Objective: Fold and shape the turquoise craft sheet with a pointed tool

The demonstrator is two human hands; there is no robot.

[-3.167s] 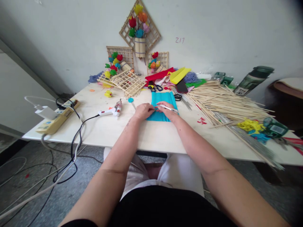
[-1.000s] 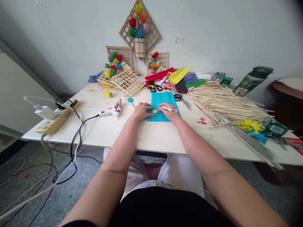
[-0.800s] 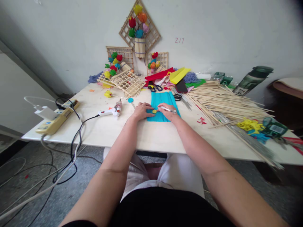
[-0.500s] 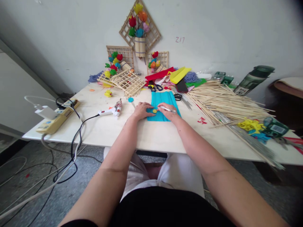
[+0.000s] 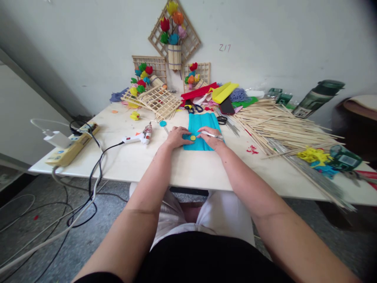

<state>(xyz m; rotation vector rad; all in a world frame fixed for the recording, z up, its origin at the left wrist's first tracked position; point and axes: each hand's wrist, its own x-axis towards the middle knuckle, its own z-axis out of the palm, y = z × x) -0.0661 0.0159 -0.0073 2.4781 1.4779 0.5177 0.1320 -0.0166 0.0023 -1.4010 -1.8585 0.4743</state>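
A sheet of blue crepe paper (image 5: 203,120) lies flat on the table in front of me. My left hand (image 5: 177,137) rests on its left edge with the fingers spread, thumb and forefinger on either side of a small yellow disc (image 5: 193,138). In my right hand (image 5: 214,139) is a white pen (image 5: 212,135), its tip pointing left beside the disc. To the left of the paper is a small blue disc (image 5: 163,123) on a thin stick. Black-handled scissors (image 5: 222,120) lie by the paper's right edge.
A glue gun (image 5: 141,137) and a yellow power strip (image 5: 72,145) with cables occupy the left. Many wooden sticks (image 5: 282,125) are piled on the right, near a dark green bottle (image 5: 319,98). Stick lattices (image 5: 160,101) with paper flowers stand behind, beside yellow paper (image 5: 224,92).
The pen in my right hand lies at a slightly different angle. My left hand stays in place on the blue paper, and the view has shifted very slightly.
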